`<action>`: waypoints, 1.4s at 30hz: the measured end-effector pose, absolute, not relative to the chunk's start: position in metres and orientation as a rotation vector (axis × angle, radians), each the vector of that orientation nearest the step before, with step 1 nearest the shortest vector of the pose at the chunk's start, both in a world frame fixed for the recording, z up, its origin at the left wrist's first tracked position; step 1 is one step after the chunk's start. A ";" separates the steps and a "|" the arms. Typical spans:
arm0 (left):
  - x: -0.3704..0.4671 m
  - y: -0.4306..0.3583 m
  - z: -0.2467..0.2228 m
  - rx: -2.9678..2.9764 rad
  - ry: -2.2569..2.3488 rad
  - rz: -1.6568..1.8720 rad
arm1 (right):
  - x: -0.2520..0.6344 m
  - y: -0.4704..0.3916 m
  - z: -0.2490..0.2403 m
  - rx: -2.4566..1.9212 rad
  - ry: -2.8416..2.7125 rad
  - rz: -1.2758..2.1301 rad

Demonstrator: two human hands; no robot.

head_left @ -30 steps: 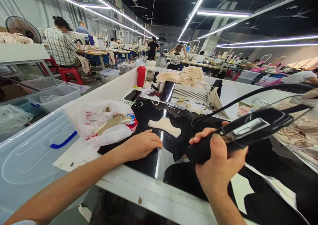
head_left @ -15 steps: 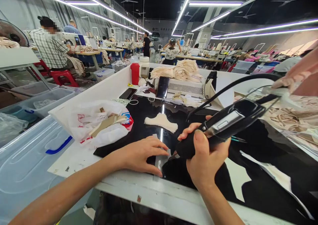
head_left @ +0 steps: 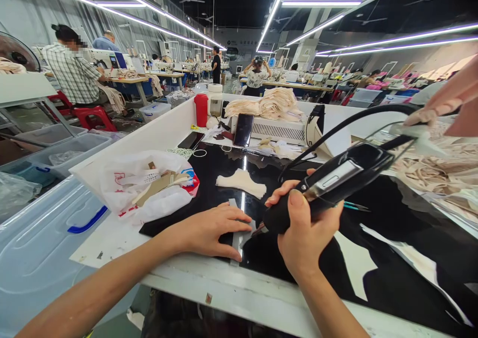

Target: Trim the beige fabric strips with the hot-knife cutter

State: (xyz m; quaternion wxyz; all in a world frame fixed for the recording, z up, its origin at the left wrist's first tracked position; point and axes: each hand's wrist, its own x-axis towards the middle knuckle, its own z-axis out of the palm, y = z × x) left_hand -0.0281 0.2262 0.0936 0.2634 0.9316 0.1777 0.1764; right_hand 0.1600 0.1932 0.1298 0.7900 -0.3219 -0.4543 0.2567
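My right hand (head_left: 308,233) is wrapped round a black corded handheld power tool (head_left: 332,183), tilted with its pointed metal tip (head_left: 259,229) down at the left. That tip is at the edge of a narrow translucent strip (head_left: 235,238) on the glossy black work surface (head_left: 220,159). Over the strip lies my left hand (head_left: 214,231), fingers stretched and spread, pressing on it close to the tip. Beyond both hands is a cream cut fabric piece (head_left: 242,182). Another pale cut piece (head_left: 354,263) lies right of my right wrist.
A white plastic bag (head_left: 123,178) of scraps is at the left. Teal-handled tweezers (head_left: 354,206) and a long pale strip (head_left: 407,256) lie at the right. Behind are a phone (head_left: 244,130), a red cup (head_left: 200,110) and fabric stacks (head_left: 278,104). The tool's cable (head_left: 343,124) arches over the table.
The view has shifted slightly. Both hands, the tool and the strip keep nearly the same places relative to each other.
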 end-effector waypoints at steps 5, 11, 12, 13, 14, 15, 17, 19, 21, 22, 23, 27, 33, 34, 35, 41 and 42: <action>-0.029 0.227 0.095 2.505 0.498 0.404 | 0.159 0.194 0.126 -0.687 -0.995 0.526; -0.032 0.228 0.098 2.497 0.492 0.363 | 0.158 0.194 0.128 -0.671 -1.001 0.556; -0.032 0.228 0.099 2.499 0.484 0.362 | 0.157 0.193 0.128 -0.664 -0.996 0.563; -0.032 0.228 0.099 2.500 0.477 0.363 | 0.157 0.192 0.129 -0.657 -0.994 0.569; -0.032 0.228 0.100 2.501 0.472 0.366 | 0.156 0.191 0.129 -0.653 -0.995 0.577; -0.032 0.228 0.101 2.502 0.470 0.367 | 0.155 0.190 0.130 -0.651 -0.998 0.585; -0.032 0.228 0.102 2.505 0.475 0.360 | 0.155 0.189 0.130 -0.652 -1.005 0.598; -0.032 0.227 0.102 2.510 0.484 0.337 | 0.154 0.188 0.129 -0.659 -1.005 0.604; -0.032 0.227 0.102 2.513 0.490 0.312 | 0.154 0.188 0.128 -0.669 -1.003 0.608; -0.032 0.227 0.103 2.514 0.493 0.302 | 0.154 0.188 0.128 -0.670 -1.006 0.608; -0.033 0.227 0.103 2.515 0.497 0.294 | 0.154 0.188 0.127 -0.669 -1.010 0.608; -0.033 0.228 0.102 2.510 0.497 0.279 | 0.153 0.189 0.125 -0.647 -1.025 0.601; -0.033 0.229 0.103 2.515 0.494 0.260 | 0.152 0.189 0.125 -0.625 -1.025 0.613; -0.033 0.229 0.102 2.516 0.493 0.261 | 0.152 0.189 0.125 -0.624 -1.025 0.616; -0.033 0.229 0.102 2.516 0.489 0.261 | 0.152 0.189 0.125 -0.624 -1.027 0.617; -0.033 0.232 0.098 2.512 0.455 0.269 | 0.150 0.187 0.128 -0.651 -0.995 0.632; -0.033 0.232 0.098 2.509 0.454 0.269 | 0.149 0.186 0.128 -0.647 -0.988 0.640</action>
